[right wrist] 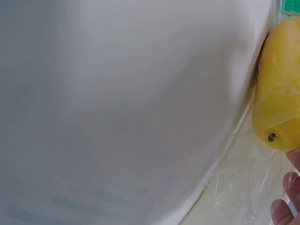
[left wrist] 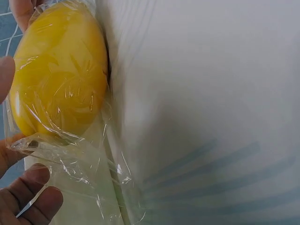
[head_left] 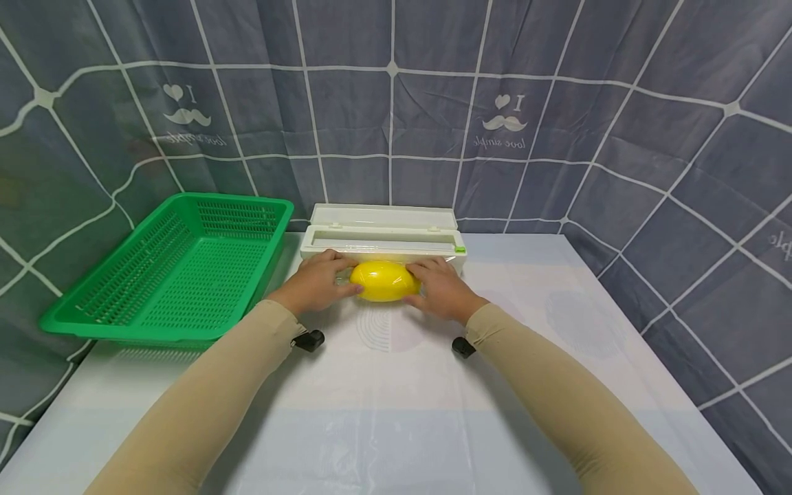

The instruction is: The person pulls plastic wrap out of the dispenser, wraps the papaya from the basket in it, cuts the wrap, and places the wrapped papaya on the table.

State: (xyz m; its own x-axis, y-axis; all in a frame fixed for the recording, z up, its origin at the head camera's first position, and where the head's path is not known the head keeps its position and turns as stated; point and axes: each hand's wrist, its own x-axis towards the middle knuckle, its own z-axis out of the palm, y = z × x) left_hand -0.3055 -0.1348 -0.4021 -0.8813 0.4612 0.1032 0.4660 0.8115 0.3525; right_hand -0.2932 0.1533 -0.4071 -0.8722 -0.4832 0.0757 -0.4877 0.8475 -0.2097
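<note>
Holds the yellow melon (head_left: 384, 281) in clear film (left wrist: 79, 171) at the middle of the head frame, between left grip (head_left: 315, 280) and right grip (head_left: 444, 289), both curled about opposite ends. Looks firm, probably moderately heavy, likely slippery; best cupped low at both ends.

The only readable lettering stands on the grey-blue curtain (head_left: 349, 110) behind the bench (head_left: 396, 440), and all of it runs mirror-reversed. The print on the left (head_left: 188, 115) shows a capital "I" beside a heart, a moustache below them, and the words "love simple" underneath, faint in part. The print further right (head_left: 504, 122) repeats the same signs and words more clearly. At the far right edge, a cut-off word (head_left: 781, 240) shows only "ple".
</note>
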